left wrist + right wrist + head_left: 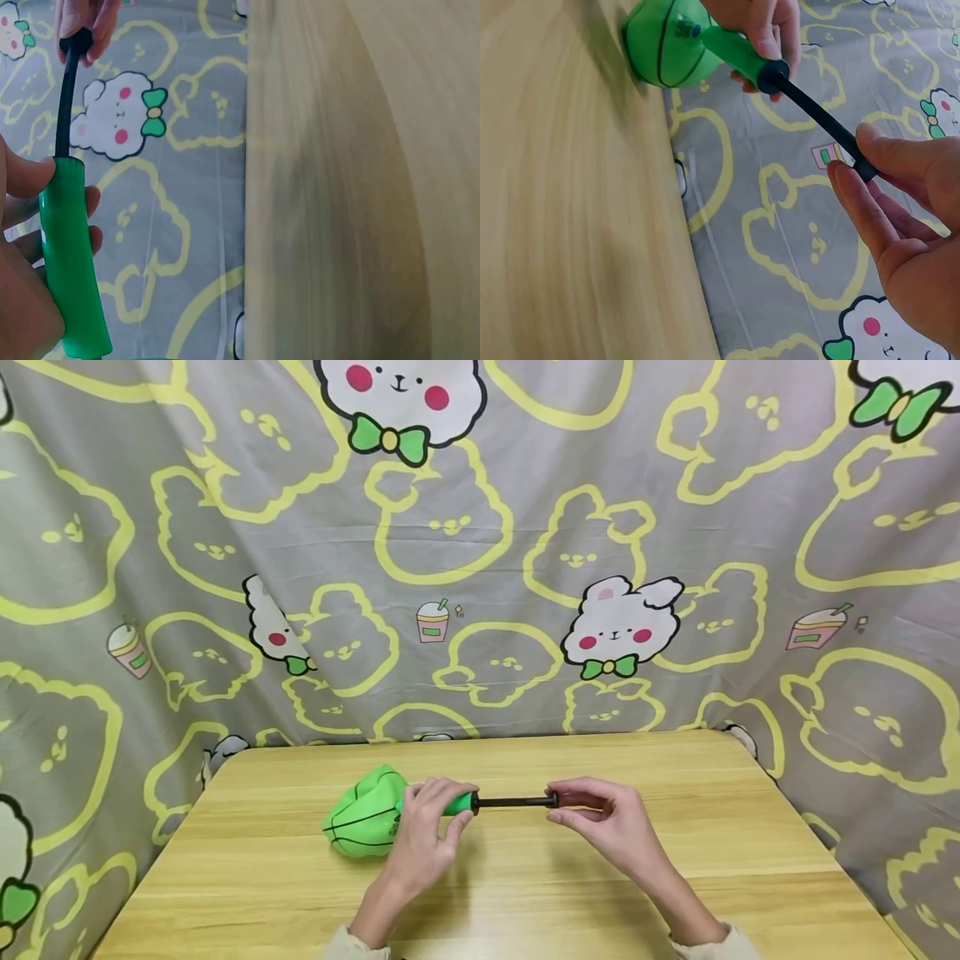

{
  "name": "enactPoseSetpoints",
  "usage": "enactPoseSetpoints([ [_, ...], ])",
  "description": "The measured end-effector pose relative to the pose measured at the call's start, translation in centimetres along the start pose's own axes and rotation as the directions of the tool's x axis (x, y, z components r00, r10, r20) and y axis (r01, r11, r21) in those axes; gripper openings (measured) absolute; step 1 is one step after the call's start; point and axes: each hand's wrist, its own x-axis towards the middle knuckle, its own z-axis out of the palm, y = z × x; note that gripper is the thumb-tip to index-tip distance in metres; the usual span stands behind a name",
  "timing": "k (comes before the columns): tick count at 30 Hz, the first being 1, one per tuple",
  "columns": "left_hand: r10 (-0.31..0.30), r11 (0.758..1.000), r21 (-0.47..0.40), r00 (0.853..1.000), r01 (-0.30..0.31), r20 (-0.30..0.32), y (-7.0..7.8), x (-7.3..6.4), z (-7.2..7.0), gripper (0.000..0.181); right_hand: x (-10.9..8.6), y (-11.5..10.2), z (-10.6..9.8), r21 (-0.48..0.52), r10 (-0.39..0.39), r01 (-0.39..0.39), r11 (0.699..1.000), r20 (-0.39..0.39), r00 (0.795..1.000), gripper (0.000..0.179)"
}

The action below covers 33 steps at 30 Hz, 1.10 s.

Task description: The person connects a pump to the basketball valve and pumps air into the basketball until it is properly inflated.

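Note:
My left hand [429, 831] grips the green barrel of a small hand pump [73, 259], which lies level above the table. The pump's black rod [516, 802] is drawn well out toward the right. At its far end, the thumb and fingers of my right hand [611, 822] pinch the small black end knob [865, 169]. A partly inflated green ball [363, 818] with black seam lines hangs at the left end of the pump, dented on its upper side. In the right wrist view the pump's tip meets the ball near a small dark spot. My left hand partly hides the barrel in the head view.
A wooden table [525, 893] with light grain lies beneath both hands. Grey cloth [480, 552] printed with yellow outlines and white cartoon animals hangs behind the table and along its left and right sides.

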Motion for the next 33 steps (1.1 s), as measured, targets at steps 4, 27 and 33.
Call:
enactPoseSetpoints([
  [4, 0.004, 1.000, 0.006, 1.000, -0.004, 0.005, 0.2, 0.0, 0.3, 0.031, -0.1, 0.2, 0.6, 0.009, 0.017, -0.017, 1.000, -0.005, 1.000, 0.031],
  [27, -0.004, 1.000, 0.027, 0.997, 0.002, 0.078, 1.5, -0.6, 1.5, 0.028, -0.5, 2.1, 4.8, 0.068, -0.072, 0.073, 0.995, -0.023, 0.997, 0.029],
  [33, 0.021, 0.998, 0.062, 0.997, -0.026, 0.077, 1.6, -0.7, 2.0, 0.026, -0.6, 2.3, 5.6, 0.057, -0.026, 0.029, 0.998, -0.036, 0.999, 0.029],
])
